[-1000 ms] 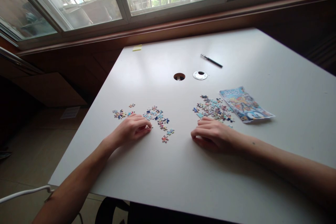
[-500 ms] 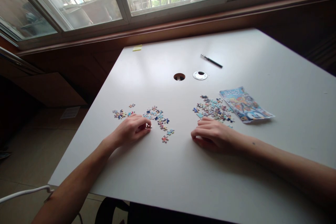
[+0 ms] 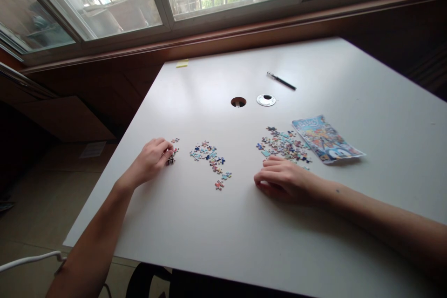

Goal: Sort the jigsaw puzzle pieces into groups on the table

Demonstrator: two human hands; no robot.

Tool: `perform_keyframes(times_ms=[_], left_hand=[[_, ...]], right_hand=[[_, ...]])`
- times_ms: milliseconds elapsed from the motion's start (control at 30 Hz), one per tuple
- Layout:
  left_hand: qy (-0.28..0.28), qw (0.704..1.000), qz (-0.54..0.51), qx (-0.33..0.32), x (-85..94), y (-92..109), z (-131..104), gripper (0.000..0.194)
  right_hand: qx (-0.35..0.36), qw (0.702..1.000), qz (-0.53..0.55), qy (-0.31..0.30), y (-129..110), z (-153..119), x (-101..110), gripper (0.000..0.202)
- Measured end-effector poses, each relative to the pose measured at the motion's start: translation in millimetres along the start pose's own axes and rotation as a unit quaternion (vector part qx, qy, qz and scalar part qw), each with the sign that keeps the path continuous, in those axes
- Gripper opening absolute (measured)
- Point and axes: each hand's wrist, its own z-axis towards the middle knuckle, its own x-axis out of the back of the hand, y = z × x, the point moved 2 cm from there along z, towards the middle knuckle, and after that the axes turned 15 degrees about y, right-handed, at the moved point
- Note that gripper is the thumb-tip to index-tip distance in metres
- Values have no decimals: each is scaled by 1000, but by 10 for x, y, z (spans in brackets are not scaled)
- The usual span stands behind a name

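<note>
At the left side of the table, my left hand (image 3: 150, 162) is pinched on a small jigsaw piece (image 3: 170, 160) that shows under the fingertips. The hand covers most of a little group of pieces there. One loose piece (image 3: 175, 140) lies just beyond the fingers. To the right of this hand, a curved cluster of jigsaw pieces (image 3: 206, 151) trails down to a red piece (image 3: 219, 185). My right hand (image 3: 288, 178) rests on the table with fingers curled inward; whatever is beneath them is hidden. Just beyond it spreads a larger pile of jigsaw pieces (image 3: 284, 143).
A colourful picture sheet (image 3: 326, 139) touches the pile's right side. Farther back lie a black pen (image 3: 281, 81) and a round metal cover (image 3: 266, 100), beside a cable hole (image 3: 238, 102) in the white table (image 3: 209, 237). Yellow tape (image 3: 182, 63) marks the far left corner.
My left hand has moved left and slightly away from me, from beside the curved cluster to the left group, with the jigsaw piece in its fingers. The right hand has stayed still.
</note>
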Motion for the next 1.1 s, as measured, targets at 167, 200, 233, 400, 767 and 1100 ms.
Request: perform_keyframes(times_ms=[167, 200, 233, 400, 767, 1100], left_hand=[[-2, 999, 46, 9, -52, -136, -22, 20], [-3, 999, 48, 6, -56, -130, -24, 20], [-5, 999, 51, 4, -57, -120, -24, 19], [15, 999, 40, 3, -34, -41, -17, 18], [8, 978, -106, -180, -227, 452, -36, 42], [44, 974, -134, -175, -227, 464, -25, 26]], right_hand=[[3, 1000, -2, 4, 10, -6, -6, 11], [5, 1000, -2, 5, 13, -9, -9, 11], [6, 1000, -2, 5, 15, -11, -12, 11], [6, 1000, -6, 4, 24, -20, -18, 12], [4, 1000, 0, 8, 14, -13, -15, 10], [1, 1000, -1, 2, 11, -10, -10, 9]])
